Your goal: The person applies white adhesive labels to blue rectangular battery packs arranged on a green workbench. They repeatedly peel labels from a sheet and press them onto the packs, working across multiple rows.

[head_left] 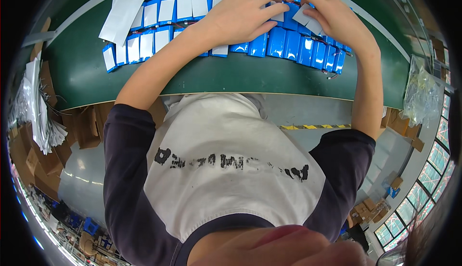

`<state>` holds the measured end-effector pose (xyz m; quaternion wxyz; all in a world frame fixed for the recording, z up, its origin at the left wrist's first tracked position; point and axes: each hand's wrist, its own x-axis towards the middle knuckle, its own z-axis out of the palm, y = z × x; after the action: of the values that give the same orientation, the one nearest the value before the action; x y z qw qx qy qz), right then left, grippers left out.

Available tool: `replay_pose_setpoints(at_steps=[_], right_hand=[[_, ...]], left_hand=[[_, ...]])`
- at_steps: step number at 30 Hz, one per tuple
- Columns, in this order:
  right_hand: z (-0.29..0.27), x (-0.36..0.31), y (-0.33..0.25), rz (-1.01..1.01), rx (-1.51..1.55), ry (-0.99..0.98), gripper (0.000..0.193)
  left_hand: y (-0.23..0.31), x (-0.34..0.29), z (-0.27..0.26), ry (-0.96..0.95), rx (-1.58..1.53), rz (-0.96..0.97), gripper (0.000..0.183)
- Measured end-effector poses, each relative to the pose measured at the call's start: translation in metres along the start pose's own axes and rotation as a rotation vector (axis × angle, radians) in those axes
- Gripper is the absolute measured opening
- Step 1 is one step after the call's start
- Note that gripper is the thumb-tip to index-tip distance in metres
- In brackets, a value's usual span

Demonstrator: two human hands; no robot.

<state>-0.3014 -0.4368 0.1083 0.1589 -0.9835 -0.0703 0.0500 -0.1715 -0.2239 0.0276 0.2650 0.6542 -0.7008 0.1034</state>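
Rows of blue shrink-wrapped battery packs with thin wires lie side by side on a green table. White rectangular labels sit on many packs at the left; those at the front right are bare blue. My left hand rests over the middle rows, fingers stretched out, its fingertips at a white label on a pack. Just to its right, my right hand is closed with thumb and fingers on white label pieces, held over the packs. The pinch itself is partly hidden.
White paper sheets lie across the packs at the far left. A clear plastic bag hangs at the table's right end. Paper and plastic hang at the left end, beside cardboard boxes. The table's front edge runs close to my body.
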Motion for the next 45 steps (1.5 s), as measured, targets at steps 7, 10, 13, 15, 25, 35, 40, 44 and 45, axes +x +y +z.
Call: replay_pose_setpoints(at_steps=[7, 10, 13, 15, 25, 35, 40, 44, 45], right_hand=[[0.017, 0.015, 0.013, 0.014, -0.053, -0.123, 0.031], [0.033, 0.020, 0.026, 0.032, -0.094, -0.066, 0.032], [0.003, 0.006, 0.028, -0.110, -0.393, 0.294, 0.034], [-0.047, -0.006, 0.007, -0.003, -0.226, 0.391, 0.034], [-0.017, -0.128, 0.069, 0.376, 0.110, 0.347, 0.041], [-0.010, -0.129, 0.067, 0.410, 0.191, 0.350, 0.030], [-0.013, -0.121, 0.072, 0.206, -0.047, 0.299, 0.030], [-0.006, -0.113, 0.083, 0.342, 0.109, 0.274, 0.030], [-0.001, -0.111, 0.087, 0.376, 0.131, 0.272, 0.031]], left_hand=[[-0.001, -0.011, 0.031, -0.043, 0.159, -0.036, 0.035], [0.000, -0.011, 0.034, -0.089, 0.218, -0.071, 0.036], [0.008, -0.003, 0.026, -0.142, 0.228, -0.083, 0.034], [0.009, -0.002, 0.030, -0.144, 0.254, -0.030, 0.034], [0.012, 0.020, 0.051, -0.076, 0.180, 0.079, 0.034], [0.017, 0.045, 0.025, -0.205, 0.216, 0.139, 0.024], [0.018, 0.049, 0.032, -0.145, 0.238, 0.195, 0.023], [0.014, 0.043, 0.047, -0.176, 0.299, 0.151, 0.027], [0.013, 0.040, 0.051, -0.184, 0.322, 0.128, 0.028]])
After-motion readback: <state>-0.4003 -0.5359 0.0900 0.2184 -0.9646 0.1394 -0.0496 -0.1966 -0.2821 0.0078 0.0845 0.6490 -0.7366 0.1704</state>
